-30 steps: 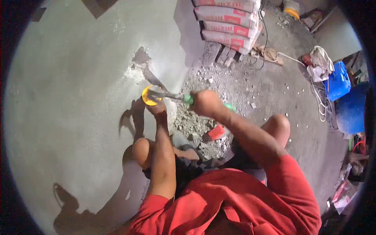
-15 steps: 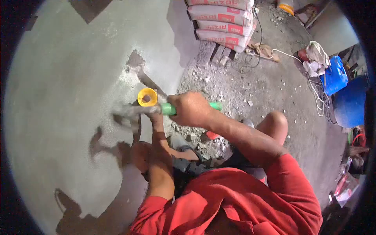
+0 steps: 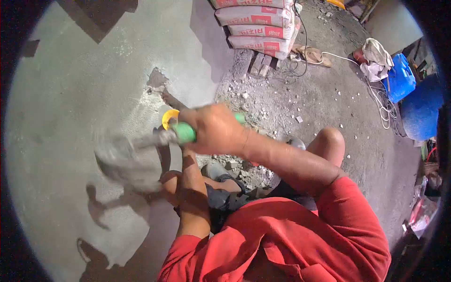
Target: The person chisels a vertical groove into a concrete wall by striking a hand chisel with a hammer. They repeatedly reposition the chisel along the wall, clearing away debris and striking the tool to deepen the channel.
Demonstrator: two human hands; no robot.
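Note:
My right hand (image 3: 218, 129) is wrapped round the green grip of a hammer (image 3: 185, 133). The hammer's head is smeared by motion, out to the left in front of the grey wall. Behind my right hand shows the yellow guard (image 3: 169, 118) of a chisel, partly covered by the hammer and fist. My left hand (image 3: 189, 151) is just below that guard, closed on the chisel; most of its fingers are hidden. Close above the guard, the wall has a rough chipped patch (image 3: 157, 79).
Broken rubble (image 3: 256, 101) covers the floor along the wall. Stacked cement bags (image 3: 256, 30) stand at the top, with blocks (image 3: 260, 64) beside them. A cable, a white cord, a blue jerrycan (image 3: 400, 80) and a blue drum (image 3: 420, 110) lie to the right.
The hammer has swung away from the wall-side guard, its head moving left and down and blurring. My right hand has shifted slightly left and now covers more of the yellow guard.

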